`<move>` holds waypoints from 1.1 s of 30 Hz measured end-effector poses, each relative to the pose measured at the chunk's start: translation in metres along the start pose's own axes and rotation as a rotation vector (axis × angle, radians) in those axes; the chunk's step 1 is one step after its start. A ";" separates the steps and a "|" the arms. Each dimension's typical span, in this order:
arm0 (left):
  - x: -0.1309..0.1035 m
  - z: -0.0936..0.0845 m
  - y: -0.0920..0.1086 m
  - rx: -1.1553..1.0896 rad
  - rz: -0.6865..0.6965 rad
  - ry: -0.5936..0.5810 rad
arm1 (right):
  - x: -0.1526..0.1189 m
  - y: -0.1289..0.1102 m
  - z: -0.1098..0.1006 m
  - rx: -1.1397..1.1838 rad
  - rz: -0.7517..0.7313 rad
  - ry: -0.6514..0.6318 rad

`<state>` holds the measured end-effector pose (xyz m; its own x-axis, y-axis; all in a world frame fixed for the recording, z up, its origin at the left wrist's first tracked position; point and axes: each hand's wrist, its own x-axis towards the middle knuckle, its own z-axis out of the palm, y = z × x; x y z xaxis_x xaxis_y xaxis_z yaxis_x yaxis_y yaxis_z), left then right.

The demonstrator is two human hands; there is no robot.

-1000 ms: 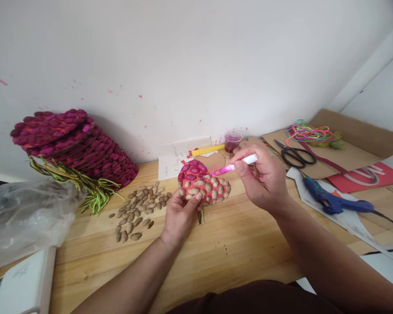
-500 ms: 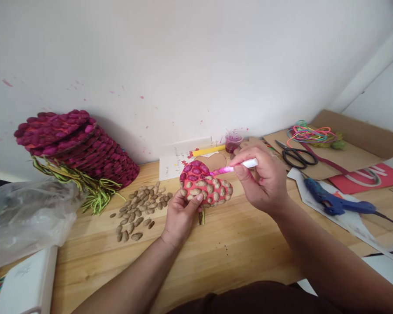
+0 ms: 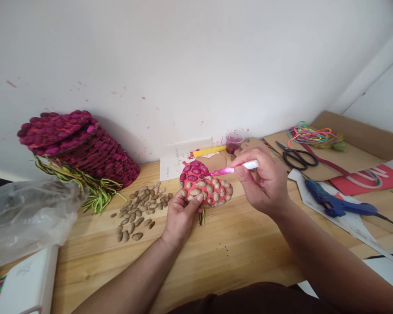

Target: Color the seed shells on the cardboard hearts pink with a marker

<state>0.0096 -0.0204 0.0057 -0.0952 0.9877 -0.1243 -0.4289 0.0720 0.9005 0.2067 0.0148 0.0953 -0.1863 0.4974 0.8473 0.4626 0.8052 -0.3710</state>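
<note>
My left hand (image 3: 182,216) is closed on the lower left edge of a red, heart-like piece (image 3: 205,186) covered with peanuts in their shells. The peanuts on its upper left lobe are painted magenta; the others keep their tan shells. Green strings hang from its underside. Between the thumb and fingers of my right hand (image 3: 262,181) is a white-handled paintbrush (image 3: 250,165), its front part stained pink. The brush tip touches or nearly touches the piece at the border between painted and bare peanuts.
Loose peanuts (image 3: 139,213) lie left of my hands. A tall stack of magenta peanut-covered pieces (image 3: 85,144) leans by the wall, near a plastic bag (image 3: 36,222). Behind my hands stands a cup of magenta paint (image 3: 233,144). At right are scissors (image 3: 298,157) and a blue glue gun (image 3: 339,200).
The view has shifted very slightly. Both hands keep their holds, and the brush stays at nearly the same spot on the piece.
</note>
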 end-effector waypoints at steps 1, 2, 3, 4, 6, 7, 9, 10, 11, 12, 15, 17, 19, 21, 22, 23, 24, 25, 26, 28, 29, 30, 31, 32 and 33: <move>0.000 0.000 0.000 -0.010 -0.002 0.000 | 0.000 0.000 0.000 -0.005 -0.001 -0.001; 0.000 0.000 0.001 -0.020 -0.004 0.001 | 0.000 -0.001 0.000 -0.008 -0.004 -0.003; 0.001 0.000 0.001 -0.031 -0.006 0.003 | -0.001 -0.001 0.000 -0.011 -0.008 -0.005; 0.001 0.000 0.001 -0.040 -0.008 0.005 | -0.001 -0.001 0.000 -0.013 -0.014 -0.008; 0.001 0.000 0.001 -0.049 -0.012 0.008 | -0.001 -0.001 0.000 -0.008 -0.020 -0.016; 0.001 0.000 0.001 -0.053 -0.012 0.008 | -0.002 -0.001 0.000 -0.002 -0.020 -0.016; 0.001 0.001 0.001 -0.057 -0.014 0.005 | -0.002 0.000 0.000 0.013 -0.015 -0.001; 0.001 0.001 0.001 -0.057 -0.014 0.004 | -0.002 0.000 0.000 0.020 -0.013 0.014; 0.001 0.001 0.001 -0.056 -0.015 0.002 | -0.002 0.000 0.000 0.023 -0.010 0.025; 0.000 0.001 0.001 -0.055 -0.014 0.001 | -0.002 0.000 0.001 0.022 -0.010 0.031; 0.000 0.001 0.002 -0.053 -0.009 0.004 | -0.001 -0.001 0.001 0.001 -0.022 0.018; 0.000 0.001 0.002 -0.060 -0.009 0.006 | -0.002 -0.001 0.002 -0.002 -0.027 0.005; 0.001 0.001 0.003 -0.070 -0.010 0.010 | -0.003 -0.002 0.002 0.013 -0.021 -0.010; 0.001 0.001 0.003 -0.079 -0.014 0.012 | -0.004 -0.003 0.002 0.023 -0.016 -0.026; 0.001 0.001 0.003 -0.083 -0.018 0.014 | -0.005 -0.003 0.002 0.025 -0.017 -0.028; 0.001 0.001 0.003 -0.085 -0.023 0.017 | -0.005 -0.004 0.002 0.024 -0.017 -0.022; 0.001 0.001 0.003 -0.086 -0.031 0.018 | -0.005 -0.004 0.002 0.026 -0.016 -0.008; 0.001 0.001 0.004 -0.086 -0.036 0.019 | -0.005 -0.004 0.002 0.032 -0.011 0.008; 0.001 0.001 0.004 -0.085 -0.039 0.018 | -0.004 -0.003 0.002 0.040 -0.003 0.020; 0.000 0.002 0.004 -0.083 -0.034 0.011 | -0.004 -0.002 0.003 0.056 0.017 0.022; 0.000 0.002 0.005 -0.082 -0.028 0.009 | -0.004 -0.001 0.003 0.058 0.028 0.018; 0.000 0.002 0.005 -0.083 -0.022 0.009 | -0.004 0.001 0.003 0.054 0.036 0.014; 0.000 0.002 0.005 -0.082 -0.021 0.010 | -0.004 0.002 0.003 0.047 0.045 0.015; 0.000 0.002 0.005 -0.082 -0.025 0.010 | -0.004 0.003 0.003 0.047 0.055 0.024; 0.000 0.001 0.005 -0.080 -0.030 0.011 | -0.004 0.004 0.003 0.056 0.069 0.035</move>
<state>0.0088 -0.0197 0.0105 -0.0906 0.9836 -0.1560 -0.5023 0.0901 0.8600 0.2065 0.0170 0.0887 -0.1246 0.5411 0.8317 0.4234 0.7871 -0.4486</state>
